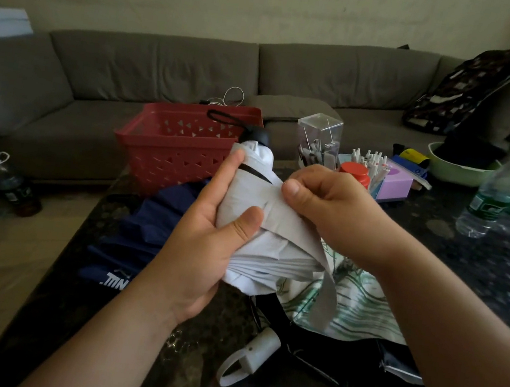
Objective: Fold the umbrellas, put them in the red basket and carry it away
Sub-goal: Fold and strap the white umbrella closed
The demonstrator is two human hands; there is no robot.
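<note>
I hold a white folded umbrella (pixel 267 249) upright over the table, its black handle (pixel 257 135) pointing away from me. My left hand (pixel 210 229) is wrapped around its bunched canopy. My right hand (pixel 326 202) pinches the umbrella's grey closing strap (pixel 297 227), which runs across the canopy and hangs down. The red basket (pixel 172 148) stands behind the umbrella on the table's far edge. A navy umbrella (pixel 142 237) lies unfolded to the left. A green-patterned umbrella (pixel 355 305) with a white handle (pixel 256 357) lies below my hands.
The dark stone table (pixel 479 269) carries a clear box (pixel 318 136), a red-lidded jar (pixel 354 171), a pink box (pixel 396 183), a green bowl (pixel 461 173) and water bottles (pixel 504 192) on the right. A grey sofa (pixel 101 78) runs behind. A dark bottle (pixel 11 182) stands on the floor, left.
</note>
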